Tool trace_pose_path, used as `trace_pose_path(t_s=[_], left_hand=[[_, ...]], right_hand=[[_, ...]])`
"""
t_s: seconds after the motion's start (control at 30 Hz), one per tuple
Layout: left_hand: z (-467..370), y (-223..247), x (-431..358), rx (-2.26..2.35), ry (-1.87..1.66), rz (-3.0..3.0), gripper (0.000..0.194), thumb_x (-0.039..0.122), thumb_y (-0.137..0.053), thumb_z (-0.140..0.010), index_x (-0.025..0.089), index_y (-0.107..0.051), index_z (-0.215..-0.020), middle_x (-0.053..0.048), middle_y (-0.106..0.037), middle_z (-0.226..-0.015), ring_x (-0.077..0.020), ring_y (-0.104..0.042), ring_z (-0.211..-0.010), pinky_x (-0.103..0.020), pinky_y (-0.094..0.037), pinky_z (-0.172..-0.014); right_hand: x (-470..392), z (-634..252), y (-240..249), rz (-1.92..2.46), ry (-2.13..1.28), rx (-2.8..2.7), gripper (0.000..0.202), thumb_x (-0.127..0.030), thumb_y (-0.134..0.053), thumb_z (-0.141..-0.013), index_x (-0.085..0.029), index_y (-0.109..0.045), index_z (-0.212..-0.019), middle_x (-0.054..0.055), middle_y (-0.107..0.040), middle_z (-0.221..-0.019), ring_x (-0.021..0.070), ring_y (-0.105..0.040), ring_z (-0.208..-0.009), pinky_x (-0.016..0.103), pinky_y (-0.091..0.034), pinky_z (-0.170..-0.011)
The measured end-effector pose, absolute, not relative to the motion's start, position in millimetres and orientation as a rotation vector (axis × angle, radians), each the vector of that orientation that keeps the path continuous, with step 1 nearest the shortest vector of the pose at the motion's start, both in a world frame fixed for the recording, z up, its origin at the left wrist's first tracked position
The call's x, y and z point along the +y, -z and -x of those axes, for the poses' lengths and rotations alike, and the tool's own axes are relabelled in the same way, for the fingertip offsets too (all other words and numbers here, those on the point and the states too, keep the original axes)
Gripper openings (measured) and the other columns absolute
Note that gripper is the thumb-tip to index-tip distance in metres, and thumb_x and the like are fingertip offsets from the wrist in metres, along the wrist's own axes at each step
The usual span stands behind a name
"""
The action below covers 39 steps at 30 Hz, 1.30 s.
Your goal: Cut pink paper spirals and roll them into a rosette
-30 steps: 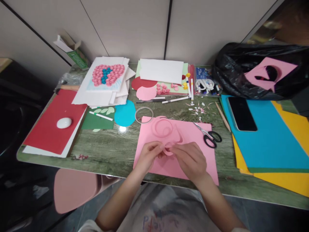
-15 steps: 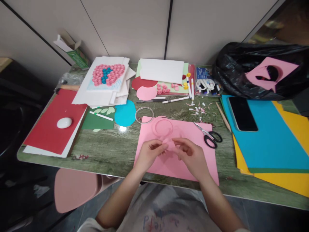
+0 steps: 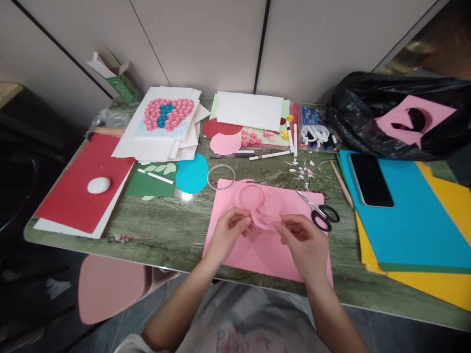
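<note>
A curled pink paper strip [image 3: 265,227] stretches in wide loops between my hands. My left hand [image 3: 228,234] pinches its left part between thumb and fingers. On the other side, my right hand [image 3: 306,241] has thumb and fingers closed on its right end. Beneath lies a pink sheet of paper [image 3: 253,260], much the same colour, so some of the strip's edges are hard to make out. Scissors [image 3: 319,212] with black handles rest by the sheet's right edge, blades pointing up-left. A thin ring [image 3: 221,188] overlaps the sheet's upper left corner.
Blue paper [image 3: 408,230] with a phone [image 3: 371,179] lies right, beside a wooden stick [image 3: 341,184]. Behind stands a black plastic bag [image 3: 353,117]. Paper scraps [image 3: 303,172], markers [image 3: 270,155] and a rose picture [image 3: 167,115] lie farther back. Red paper [image 3: 73,201] holds a white oval object [image 3: 99,185].
My hands have moved apart, my right hand shifting to the right. The pink strip between them now shows as wider, open loops. The camera view has shifted slightly.
</note>
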State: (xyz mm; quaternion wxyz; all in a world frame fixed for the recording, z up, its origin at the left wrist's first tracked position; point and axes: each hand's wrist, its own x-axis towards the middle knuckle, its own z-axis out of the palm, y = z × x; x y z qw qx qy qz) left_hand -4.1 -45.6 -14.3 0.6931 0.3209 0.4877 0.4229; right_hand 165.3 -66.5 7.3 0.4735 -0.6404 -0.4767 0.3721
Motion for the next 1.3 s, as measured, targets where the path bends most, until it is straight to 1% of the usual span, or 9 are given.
trace_pose_path(t_s=[0.17, 0.27, 0.37, 0.53, 0.7, 0.87, 0.97, 1.07, 1.3], left_hand=[[-3, 11, -45, 0.966, -0.957, -0.445, 0.032, 0.033, -0.073, -0.072, 0.016, -0.06, -0.097, -0.003, -0.066, -0.084, -0.0143, -0.063, -0.077, -0.028, -0.05, -0.073], [-5, 10, -44, 0.955, -0.963, -0.404, 0.036, 0.032, -0.072, -0.073, 0.017, -0.058, -0.103, -0.005, -0.068, -0.089, -0.0152, -0.064, -0.079, -0.029, -0.05, -0.073], [-6, 9, -44, 0.939, -0.972, -0.428, 0.037, 0.031, -0.075, -0.07, 0.017, -0.059, -0.101, -0.005, -0.07, -0.084, -0.0161, -0.066, -0.077, -0.031, -0.05, -0.076], [-6, 7, -45, 0.951, -0.968, -0.436, 0.037, 0.03, -0.077, -0.068, 0.017, -0.06, -0.099, -0.003, -0.07, -0.08, -0.0162, -0.067, -0.076, -0.031, -0.051, -0.077], [-6, 8, -46, 0.939, -0.977, -0.447, 0.033, 0.028, -0.075, -0.07, 0.017, -0.06, -0.098, -0.002, -0.07, -0.08, -0.0125, -0.065, -0.073, -0.025, -0.049, -0.072], [-6, 11, -47, 0.971, -0.991, -0.454, 0.033, 0.031, -0.074, -0.072, 0.016, -0.061, -0.098, -0.007, -0.072, -0.092, -0.0169, -0.066, -0.085, -0.026, -0.048, -0.074], [-5, 13, -48, 0.971, -0.988, -0.455, 0.032, 0.032, -0.074, -0.072, 0.015, -0.062, -0.097, -0.009, -0.072, -0.094, -0.0199, -0.066, -0.091, -0.028, -0.048, -0.077], [-4, 14, -49, 0.975, -0.989, -0.461, 0.031, 0.03, -0.075, -0.07, 0.015, -0.065, -0.095, -0.008, -0.072, -0.091, -0.0181, -0.066, -0.086, -0.029, -0.048, -0.078], [-5, 11, -51, 1.021, -0.948, -0.574, 0.026, 0.022, -0.079, -0.064, 0.014, -0.07, -0.086, -0.003, -0.07, -0.082, -0.0123, -0.063, -0.076, -0.023, -0.048, -0.071]], right_hand=[[-70, -168, -5, 1.585, -0.916, -1.305, 0.011, -0.029, -0.07, -0.076, -0.02, -0.066, -0.08, -0.003, -0.059, -0.056, 0.0102, -0.052, -0.045, 0.023, -0.042, -0.044], [-73, -171, -3, 1.603, -0.879, -1.463, 0.01, -0.03, -0.067, -0.079, -0.021, -0.067, -0.082, -0.002, -0.06, -0.059, 0.0112, -0.053, -0.049, 0.024, -0.043, -0.047], [-74, -173, -2, 1.607, -0.663, -1.625, 0.005, -0.025, -0.063, -0.083, -0.022, -0.066, -0.085, -0.001, -0.065, -0.067, 0.0121, -0.056, -0.054, 0.026, -0.047, -0.053], [-74, -178, 5, 1.315, -0.262, -1.862, 0.022, -0.009, -0.059, -0.082, -0.025, -0.066, -0.094, 0.004, -0.073, -0.086, 0.0175, -0.067, -0.078, 0.032, -0.053, -0.07], [-75, -180, 9, 1.212, -0.226, -1.93, 0.031, -0.002, -0.062, -0.077, -0.026, -0.067, -0.096, 0.005, -0.073, -0.089, 0.0187, -0.066, -0.081, 0.035, -0.053, -0.07], [-76, -176, 2, 1.211, -0.386, -1.843, 0.026, -0.006, -0.061, -0.079, -0.026, -0.067, -0.094, 0.004, -0.072, -0.087, 0.0185, -0.066, -0.081, 0.035, -0.053, -0.071], [-73, -174, -3, 1.332, -0.698, -1.733, 0.013, -0.013, -0.061, -0.081, -0.024, -0.067, -0.085, 0.003, -0.071, -0.082, 0.018, -0.066, -0.079, 0.033, -0.054, -0.072], [-69, -172, -2, 1.468, -1.004, -1.516, 0.002, -0.023, -0.065, -0.08, -0.021, -0.065, -0.079, 0.003, -0.069, -0.076, 0.0172, -0.065, -0.072, 0.03, -0.054, -0.065], [-61, -168, 7, 1.471, -1.323, -1.096, 0.019, -0.034, -0.07, -0.076, -0.019, -0.061, -0.084, 0.002, -0.068, -0.07, 0.0151, -0.065, -0.06, 0.028, -0.055, -0.059]])
